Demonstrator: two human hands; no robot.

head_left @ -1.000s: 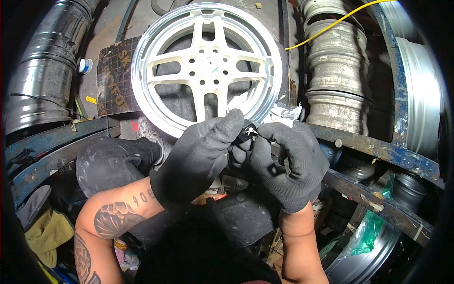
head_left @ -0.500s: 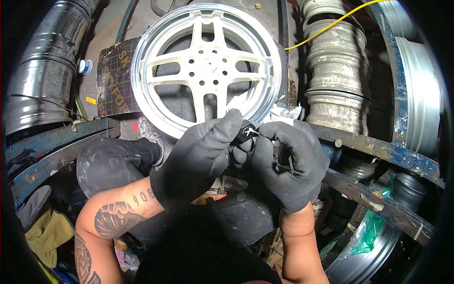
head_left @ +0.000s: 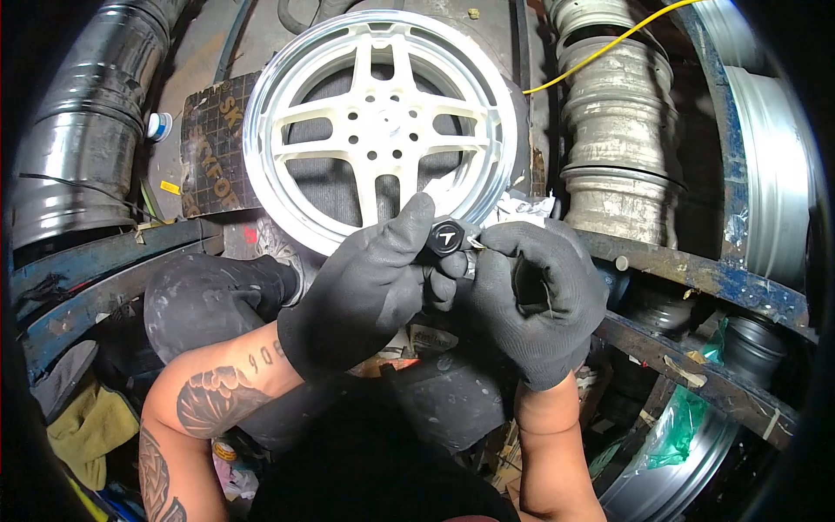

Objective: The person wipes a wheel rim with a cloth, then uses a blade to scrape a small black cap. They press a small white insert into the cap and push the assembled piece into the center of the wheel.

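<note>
My gloved left hand is closed round a small black round cap, its thumb standing up beside it. A white angular mark shows on the cap's face, which is turned up toward me. Close to the cap's right edge, my gloved right hand pinches a tiny whitish sliver between thumb and forefinger; its exact kind is too small to make out. Beyond both hands lies a large cream-white wheel rim with a polished outer lip, face up, with several bolt holes around its centre.
Dark shiny rims are stacked at the left, and worn silver rims at the right. Blue metal rails run along both sides. A yellow cable crosses the upper right. Crumpled white paper lies beside the wheel.
The cap has turned so that its face and white mark show more squarely. The whitish sliver, seen over the cap earlier, is now at its right edge.
</note>
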